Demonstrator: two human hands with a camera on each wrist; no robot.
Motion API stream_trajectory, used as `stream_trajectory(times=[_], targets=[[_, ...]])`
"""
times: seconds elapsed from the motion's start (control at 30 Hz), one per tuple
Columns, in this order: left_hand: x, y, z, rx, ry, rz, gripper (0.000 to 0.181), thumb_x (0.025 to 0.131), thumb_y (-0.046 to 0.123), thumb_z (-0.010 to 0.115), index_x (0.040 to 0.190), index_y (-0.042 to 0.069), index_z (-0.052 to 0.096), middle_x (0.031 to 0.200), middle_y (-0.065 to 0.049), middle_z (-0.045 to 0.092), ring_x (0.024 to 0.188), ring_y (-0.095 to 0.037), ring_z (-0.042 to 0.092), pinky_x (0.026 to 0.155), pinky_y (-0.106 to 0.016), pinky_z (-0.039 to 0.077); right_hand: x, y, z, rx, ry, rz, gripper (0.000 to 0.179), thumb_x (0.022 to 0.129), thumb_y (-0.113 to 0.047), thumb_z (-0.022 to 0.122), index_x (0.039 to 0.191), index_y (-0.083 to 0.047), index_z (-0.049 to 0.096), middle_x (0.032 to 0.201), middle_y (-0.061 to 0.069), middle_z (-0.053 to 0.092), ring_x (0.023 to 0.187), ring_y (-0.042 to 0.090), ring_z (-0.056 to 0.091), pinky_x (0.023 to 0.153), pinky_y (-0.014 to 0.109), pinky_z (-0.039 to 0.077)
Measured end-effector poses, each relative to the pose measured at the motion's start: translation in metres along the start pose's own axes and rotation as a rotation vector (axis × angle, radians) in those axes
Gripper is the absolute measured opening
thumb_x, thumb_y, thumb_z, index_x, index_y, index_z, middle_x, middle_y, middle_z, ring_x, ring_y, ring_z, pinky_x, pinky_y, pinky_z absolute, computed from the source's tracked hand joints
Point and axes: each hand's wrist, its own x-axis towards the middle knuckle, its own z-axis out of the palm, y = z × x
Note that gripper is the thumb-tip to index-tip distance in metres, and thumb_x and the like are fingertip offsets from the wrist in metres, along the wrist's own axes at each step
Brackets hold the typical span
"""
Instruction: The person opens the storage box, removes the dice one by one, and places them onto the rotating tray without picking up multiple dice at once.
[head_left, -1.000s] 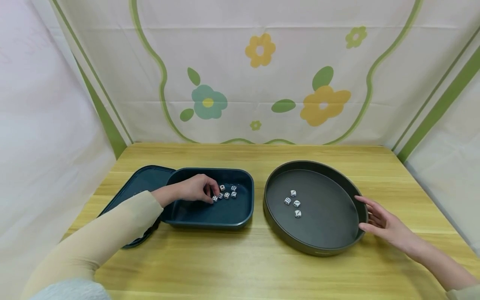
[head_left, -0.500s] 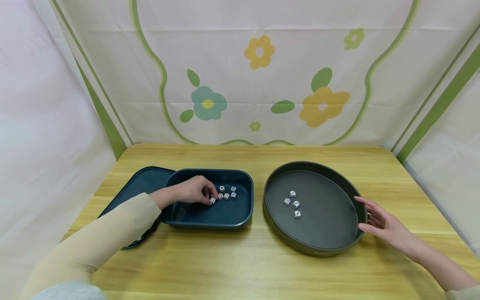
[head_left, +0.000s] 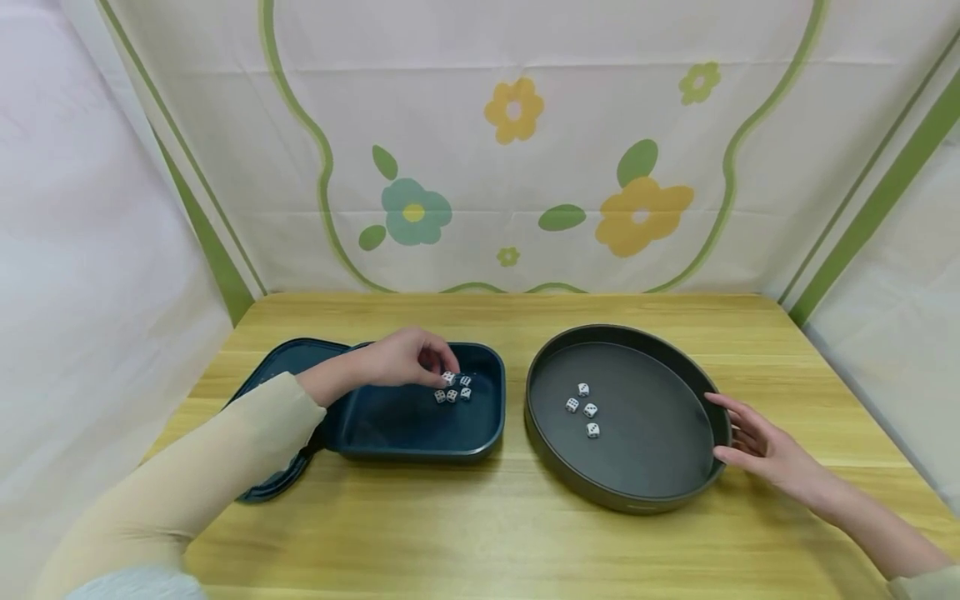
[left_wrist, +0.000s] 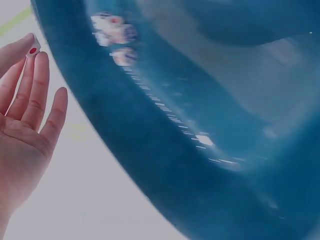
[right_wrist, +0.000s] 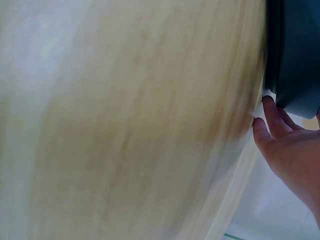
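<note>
My left hand (head_left: 408,357) is over the blue rectangular tub (head_left: 405,437), its thumb and fingertips pinching a small white die (left_wrist: 34,49) with a red dot. Just under and beside the fingertips, several white dice (head_left: 452,396) lie on the tub's floor near its right end. My right hand (head_left: 772,450) holds the right rim of a round dark grey pan (head_left: 652,450), with the index finger and thumb tips at the rim and the other fingers outside, partly hidden. Several more dice (head_left: 591,411) lie in the left part of this pan.
A dark blue lid (head_left: 296,354) lies on the wooden table (head_left: 480,542) left of the tub and partly under the left sleeve. A strip of table separates tub and pan. Behind the table hangs a white flowered cloth (head_left: 480,167).
The left hand has taken hold of a die at the left of the group and moved up and right with it. The right hand keeps its place on the pan's rim.
</note>
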Motion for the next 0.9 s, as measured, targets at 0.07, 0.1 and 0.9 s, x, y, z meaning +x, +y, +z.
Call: stream_trajectory(times=[0.07, 0.1, 0.9], targets=[[0.008, 0.011, -0.001, -0.003, -0.007, 0.015, 0.017, 0.088, 0.006, 0.071, 0.105, 0.004, 0.072, 0.090, 0.004, 0.067, 0.077, -0.014, 0.060, 0.069, -0.030, 0.052, 0.000, 0.000, 0.000, 0.001, -0.001, 0.002, 0.071, 0.095, 0.001, 0.059, 0.154, -0.018, 0.026, 0.152, -0.009, 0.028, 0.118, -0.020, 0.032, 0.090, 0.005, 0.034], [0.012, 0.016, -0.002, -0.009, -0.013, 0.027, 0.018, 0.088, 0.007, 0.071, 0.105, 0.004, 0.072, 0.090, 0.004, 0.067, 0.076, -0.014, 0.060, 0.068, -0.029, 0.052, 0.000, 0.000, 0.000, 0.001, -0.002, 0.006, 0.070, 0.095, 0.001, 0.059, 0.155, -0.019, 0.026, 0.152, -0.009, 0.028, 0.118, -0.020, 0.032, 0.090, 0.005, 0.034], [0.142, 0.078, 0.056, 0.002, -0.189, 0.101, 0.020, 0.087, 0.004, 0.072, 0.107, 0.000, 0.072, 0.093, 0.002, 0.069, 0.082, -0.008, 0.061, 0.073, -0.018, 0.049, 0.003, -0.002, 0.000, 0.007, -0.010, 0.047, 0.070, 0.096, -0.003, 0.059, 0.155, -0.018, 0.025, 0.148, -0.013, 0.026, 0.116, -0.021, 0.031, 0.089, 0.005, 0.035]])
